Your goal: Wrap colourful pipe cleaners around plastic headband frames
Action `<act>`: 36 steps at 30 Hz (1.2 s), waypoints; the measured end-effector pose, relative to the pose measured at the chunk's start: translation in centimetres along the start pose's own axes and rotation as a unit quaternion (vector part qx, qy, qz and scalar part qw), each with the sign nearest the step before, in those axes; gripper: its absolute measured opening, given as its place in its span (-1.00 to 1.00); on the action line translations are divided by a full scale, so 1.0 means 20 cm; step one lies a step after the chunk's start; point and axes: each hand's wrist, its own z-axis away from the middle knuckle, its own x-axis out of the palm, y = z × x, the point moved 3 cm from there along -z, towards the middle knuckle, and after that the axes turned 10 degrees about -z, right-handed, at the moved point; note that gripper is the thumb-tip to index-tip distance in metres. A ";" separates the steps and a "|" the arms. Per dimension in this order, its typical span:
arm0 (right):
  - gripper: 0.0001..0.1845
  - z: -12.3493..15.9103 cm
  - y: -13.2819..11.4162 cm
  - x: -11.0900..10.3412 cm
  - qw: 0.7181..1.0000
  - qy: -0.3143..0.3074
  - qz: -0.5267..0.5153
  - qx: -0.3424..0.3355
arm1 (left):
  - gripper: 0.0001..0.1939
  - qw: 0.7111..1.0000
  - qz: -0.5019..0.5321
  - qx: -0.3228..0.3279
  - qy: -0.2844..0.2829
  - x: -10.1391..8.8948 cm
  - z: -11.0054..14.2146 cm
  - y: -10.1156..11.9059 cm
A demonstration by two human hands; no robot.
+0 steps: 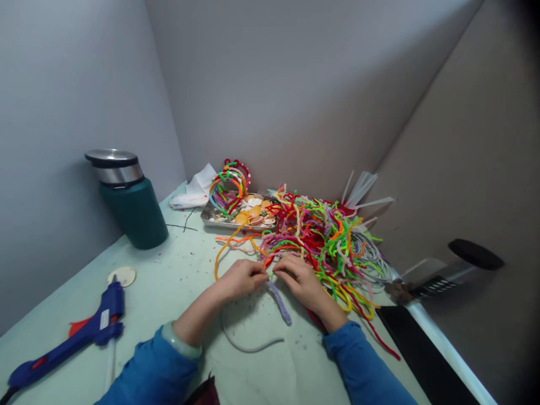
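Note:
My left hand [242,278] and my right hand [298,279] meet over the table, fingertips pinched close together. A lavender pipe cleaner [279,304] hangs down from between them. A small pale green bit [270,275] shows at the fingertips, but its exact form is too small to tell. Below the hands a grey cord [248,350] curves across the tabletop. Right beyond my fingers lies a tangled heap of colourful pipe cleaners [312,225]. An orange pipe cleaner [217,261] bends near my left hand.
A metal tray [219,224] of shells and buttons stands at the back, with pipe cleaner rings [230,188] on it. At left are a teal bottle [135,216] and a blue glue gun [90,332]. Clear glue sticks [363,188] lean at the back right, and a coil of grey cord [373,261] lies nearby.

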 end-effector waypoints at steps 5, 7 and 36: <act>-0.87 0.00 -0.02 -0.02 0.999 -0.019 -0.039 -0.001 | -0.74 0.999 0.041 0.026 -0.022 0.02 0.01 -0.01; -0.86 0.00 -0.03 -0.03 0.998 -0.033 -0.047 -0.002 | -0.70 0.998 0.057 0.026 -0.031 0.01 0.02 -0.01; -0.87 0.00 -0.04 0.01 0.999 0.018 -0.035 -0.007 | -0.79 0.991 0.116 0.058 -0.044 -0.06 0.07 0.04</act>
